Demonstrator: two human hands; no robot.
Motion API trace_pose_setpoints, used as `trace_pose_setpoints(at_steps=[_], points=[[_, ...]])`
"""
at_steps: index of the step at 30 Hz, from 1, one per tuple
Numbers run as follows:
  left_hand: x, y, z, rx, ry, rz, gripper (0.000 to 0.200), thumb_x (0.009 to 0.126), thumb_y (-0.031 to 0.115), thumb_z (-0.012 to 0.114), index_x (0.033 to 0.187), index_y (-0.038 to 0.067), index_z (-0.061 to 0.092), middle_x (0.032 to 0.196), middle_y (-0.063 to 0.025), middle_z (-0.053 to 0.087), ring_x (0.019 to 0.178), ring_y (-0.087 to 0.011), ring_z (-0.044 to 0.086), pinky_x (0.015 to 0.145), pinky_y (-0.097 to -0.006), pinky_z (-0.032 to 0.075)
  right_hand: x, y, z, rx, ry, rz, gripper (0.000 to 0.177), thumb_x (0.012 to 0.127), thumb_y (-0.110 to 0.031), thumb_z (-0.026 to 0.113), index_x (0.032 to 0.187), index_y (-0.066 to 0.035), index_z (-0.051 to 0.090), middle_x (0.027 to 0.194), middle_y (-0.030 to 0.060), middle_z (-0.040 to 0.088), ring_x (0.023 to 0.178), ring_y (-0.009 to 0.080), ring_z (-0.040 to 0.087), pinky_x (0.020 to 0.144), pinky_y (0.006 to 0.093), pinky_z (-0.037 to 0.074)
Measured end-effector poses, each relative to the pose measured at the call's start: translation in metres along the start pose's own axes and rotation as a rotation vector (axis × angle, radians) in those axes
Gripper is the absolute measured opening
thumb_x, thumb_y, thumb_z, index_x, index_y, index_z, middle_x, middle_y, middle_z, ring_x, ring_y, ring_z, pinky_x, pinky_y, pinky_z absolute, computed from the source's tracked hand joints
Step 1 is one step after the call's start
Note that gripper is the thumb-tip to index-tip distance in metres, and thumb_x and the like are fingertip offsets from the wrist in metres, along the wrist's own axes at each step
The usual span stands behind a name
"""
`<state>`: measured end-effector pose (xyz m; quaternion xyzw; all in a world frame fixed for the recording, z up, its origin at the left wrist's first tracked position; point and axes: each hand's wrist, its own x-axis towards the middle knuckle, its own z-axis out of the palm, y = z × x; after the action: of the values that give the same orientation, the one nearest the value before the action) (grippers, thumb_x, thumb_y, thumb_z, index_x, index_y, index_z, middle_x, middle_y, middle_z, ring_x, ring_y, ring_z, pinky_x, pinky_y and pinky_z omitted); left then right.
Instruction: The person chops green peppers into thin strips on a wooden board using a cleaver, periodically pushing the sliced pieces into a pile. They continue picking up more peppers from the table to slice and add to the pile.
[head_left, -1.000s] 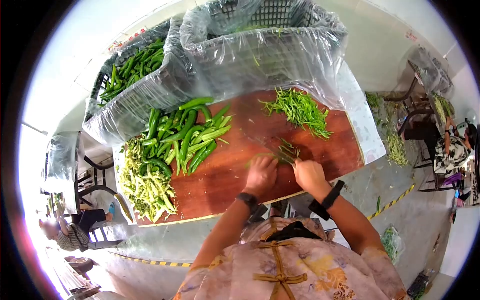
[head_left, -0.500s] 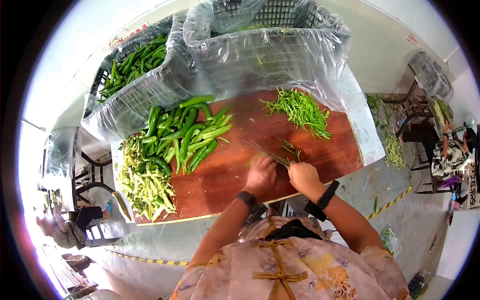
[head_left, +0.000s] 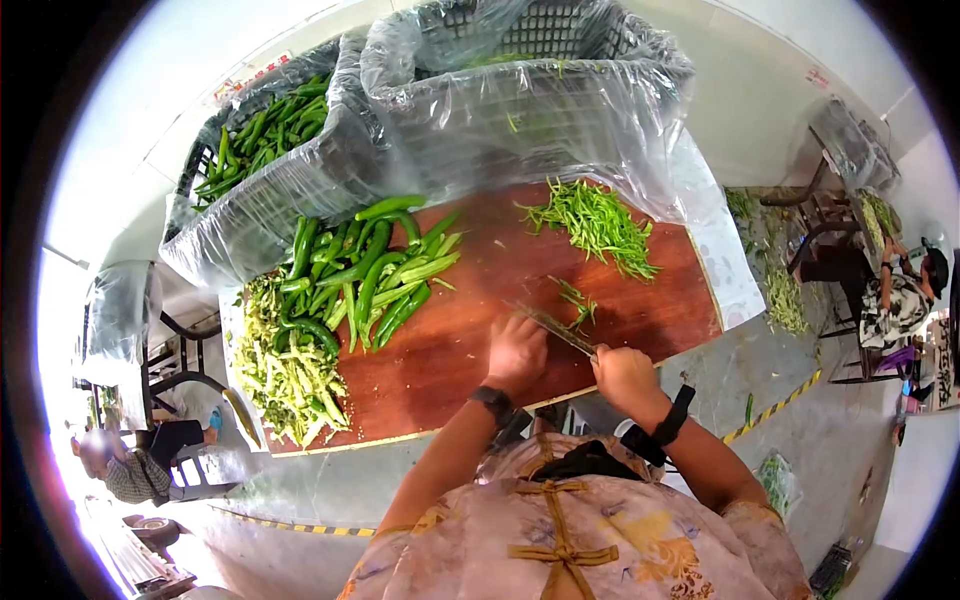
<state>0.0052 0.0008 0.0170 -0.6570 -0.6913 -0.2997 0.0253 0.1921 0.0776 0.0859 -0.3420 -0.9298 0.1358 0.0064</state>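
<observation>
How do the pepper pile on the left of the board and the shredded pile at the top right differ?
The pepper pile holds mostly whole, thick pods; the shredded pile is thin strips. The pepper pile mixes deep green with some paler pieces, while the shredded pile is a brighter green. The pepper pile borders pale scraps; the shredded pile lies apart from them. Both rest on the reddish board.

Off to my left, a person in a checked top (head_left: 140, 478) sits low near a plastic-draped stand (head_left: 120, 320), with a wheel (head_left: 152, 526) on the ground below. At my far right, a second person in a black-and-white patterned top (head_left: 888, 312) sits beside a purple item (head_left: 898, 357). Yellow-and-black tape (head_left: 782, 408) stripes the gray floor (head_left: 700, 425) near a clear bag of greens (head_left: 776, 482); red lettering (head_left: 817, 79) marks the pale wall (head_left: 765, 110).
</observation>
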Motion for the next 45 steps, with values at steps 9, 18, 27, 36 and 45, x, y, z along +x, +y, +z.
trace_pose_setpoints(at_steps=[9, 18, 27, 36, 45], points=[[0.000, -0.003, 0.001, -0.040, 0.027, 0.018, 0.027, 0.065, 0.012, 0.060, 0.091, 0.009, 0.063, 0.102, -0.0037, 0.058, 0.102, -0.0239, 0.052, 0.086, -0.0447, 0.038, 0.044, -0.011, 0.021, 0.051, 0.034, -0.078, 0.017, 0.084, -0.017, 0.051, 0.077, -0.002, 0.056, 0.061, 0.0191, 0.059, 0.059, 0.0364, 0.060, 0.055, 0.0456, 0.049], [0.000, 0.000, 0.005, -0.043, 0.078, -0.010, 0.027, 0.068, 0.009, 0.058, 0.094, 0.007, 0.062, 0.101, -0.0071, 0.059, 0.099, -0.0262, 0.054, 0.086, -0.0435, 0.038, 0.046, 0.001, -0.002, 0.010, 0.062, -0.024, 0.020, 0.084, -0.022, 0.055, 0.078, -0.003, 0.058, 0.062, 0.0183, 0.059, 0.060, 0.0370, 0.059, 0.056, 0.0470, 0.048], [-0.001, -0.003, 0.004, -0.046, 0.042, 0.038, 0.025, 0.064, 0.009, 0.060, 0.089, 0.007, 0.060, 0.097, -0.0077, 0.055, 0.097, -0.0278, 0.050, 0.085, -0.0437, 0.038, 0.002, 0.005, 0.001, 0.016, 0.002, -0.061, 0.017, 0.082, -0.019, 0.055, 0.079, -0.002, 0.057, 0.060, 0.0192, 0.058, 0.058, 0.0376, 0.059, 0.054, 0.0474, 0.048], [-0.001, -0.004, 0.006, -0.073, 0.053, 0.024, 0.026, 0.064, 0.008, 0.059, 0.090, 0.006, 0.062, 0.098, -0.0068, 0.057, 0.100, -0.0269, 0.051, 0.085, -0.0428, 0.040, 0.054, -0.007, 0.026, 0.024, 0.055, -0.101, 0.018, 0.084, -0.018, 0.052, 0.075, -0.002, 0.057, 0.059, 0.0183, 0.058, 0.056, 0.0366, 0.060, 0.053, 0.0463, 0.049], [-0.002, 0.004, -0.014, -0.020, 0.018, 0.020, 0.028, 0.070, 0.007, 0.055, 0.097, 0.006, 0.064, 0.099, -0.0087, 0.060, 0.105, -0.0269, 0.051, 0.085, -0.0427, 0.041, 0.009, 0.027, 0.006, -0.010, 0.056, -0.061, 0.017, 0.082, -0.021, 0.057, 0.084, -0.004, 0.059, 0.063, 0.0174, 0.059, 0.061, 0.0362, 0.060, 0.055, 0.0463, 0.047]])
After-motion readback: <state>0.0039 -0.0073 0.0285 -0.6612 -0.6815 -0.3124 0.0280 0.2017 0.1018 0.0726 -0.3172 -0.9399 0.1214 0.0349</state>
